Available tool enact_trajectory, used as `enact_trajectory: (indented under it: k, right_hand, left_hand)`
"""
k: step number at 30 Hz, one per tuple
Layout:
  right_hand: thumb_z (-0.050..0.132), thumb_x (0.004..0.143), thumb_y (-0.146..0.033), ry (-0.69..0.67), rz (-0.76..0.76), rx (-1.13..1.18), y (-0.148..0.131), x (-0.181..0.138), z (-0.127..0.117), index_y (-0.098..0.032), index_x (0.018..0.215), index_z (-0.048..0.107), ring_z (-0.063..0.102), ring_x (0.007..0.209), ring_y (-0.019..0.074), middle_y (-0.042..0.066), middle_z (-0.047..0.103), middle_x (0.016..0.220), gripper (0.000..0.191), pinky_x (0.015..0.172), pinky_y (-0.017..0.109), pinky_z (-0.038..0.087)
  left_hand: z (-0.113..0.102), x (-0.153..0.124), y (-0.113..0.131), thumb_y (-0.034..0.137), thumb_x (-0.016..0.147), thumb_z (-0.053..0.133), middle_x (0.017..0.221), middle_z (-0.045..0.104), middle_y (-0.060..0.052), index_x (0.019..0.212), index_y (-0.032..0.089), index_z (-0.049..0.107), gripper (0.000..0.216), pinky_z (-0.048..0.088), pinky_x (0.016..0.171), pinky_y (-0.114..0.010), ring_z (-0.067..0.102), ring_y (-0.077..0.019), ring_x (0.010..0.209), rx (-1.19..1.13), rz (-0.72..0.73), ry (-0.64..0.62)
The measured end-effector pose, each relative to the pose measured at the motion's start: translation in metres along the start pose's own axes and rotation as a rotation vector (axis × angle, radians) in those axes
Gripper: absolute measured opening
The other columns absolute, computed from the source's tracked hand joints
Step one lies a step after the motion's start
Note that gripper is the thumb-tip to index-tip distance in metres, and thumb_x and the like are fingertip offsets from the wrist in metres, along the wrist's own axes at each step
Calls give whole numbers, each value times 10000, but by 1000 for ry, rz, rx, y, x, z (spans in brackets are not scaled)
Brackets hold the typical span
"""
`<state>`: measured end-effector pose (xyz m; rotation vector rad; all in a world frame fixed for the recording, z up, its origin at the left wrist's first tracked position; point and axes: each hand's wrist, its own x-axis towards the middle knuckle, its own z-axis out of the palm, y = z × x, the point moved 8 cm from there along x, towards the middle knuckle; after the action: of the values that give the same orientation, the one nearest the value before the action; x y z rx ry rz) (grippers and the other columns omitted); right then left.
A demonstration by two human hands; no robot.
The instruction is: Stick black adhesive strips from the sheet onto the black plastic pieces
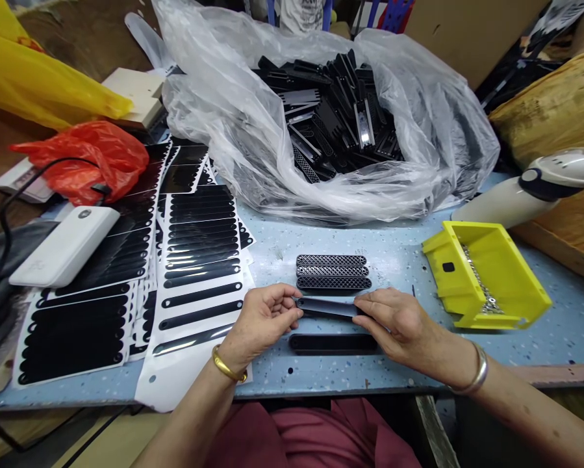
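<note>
Maroon cloth shows below the table's near edge. Just past that edge lies one plain bar, black, flat on the blue speckled table, its long axis running left to right. Beyond it, two hands share one glossy bar. The left hand, with one gold bracelet at the wrist, pinches its left end narrowly between thumb and fingers; the right hand, with one silver bangle, pinches the right end likewise. The glossy bar also points left to right, its right end angled slightly toward the person, and sits between the plain bar and three lattice bars, which lie side by side, parallel to the edge. Whether it is one piece or two layers cannot be told.

To the left, one white sheet carries black strips, three of them spaced apart at its near end. To the right stands one yellow bin holding small metal pieces, too many to count. Farthest, one clear plastic bag lies open around a heap of black parts, also uncountable.
</note>
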<state>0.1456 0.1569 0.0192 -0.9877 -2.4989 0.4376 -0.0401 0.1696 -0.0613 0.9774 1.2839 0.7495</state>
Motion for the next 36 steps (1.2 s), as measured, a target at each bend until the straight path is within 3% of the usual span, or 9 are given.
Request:
enact_trajectory:
  k: [23, 30, 36]
  right_hand:
    - [516, 938, -175, -117, 44, -96, 4, -3, 9, -109, 973, 664, 642, 813, 224, 126, 688, 871, 166, 729, 358, 476]
    - [503, 941, -168, -134, 58, -105, 3, -2, 9, -108, 985, 661, 639, 818, 230, 120, 683, 853, 174, 741, 368, 473]
    - [497, 947, -173, -147, 81, -104, 3, -2, 10, -104, 981, 661, 636, 829, 236, 121, 674, 860, 182, 758, 385, 475]
  left_hand:
    - [0, -1, 2, 200, 680, 708, 607, 586, 30, 896, 125, 654, 235, 491, 464, -168, 630, -105, 520, 35, 16, -12]
    - [-1, 0, 4, 354, 828, 583, 615, 622, -10, 876, 131, 668, 244, 496, 433, -184, 642, -121, 511, 87, 53, -3]
    - [-1, 1, 2, 392, 833, 603, 605, 609, 2, 850, 143, 666, 258, 485, 428, -171, 632, -111, 506, 143, 26, 28]
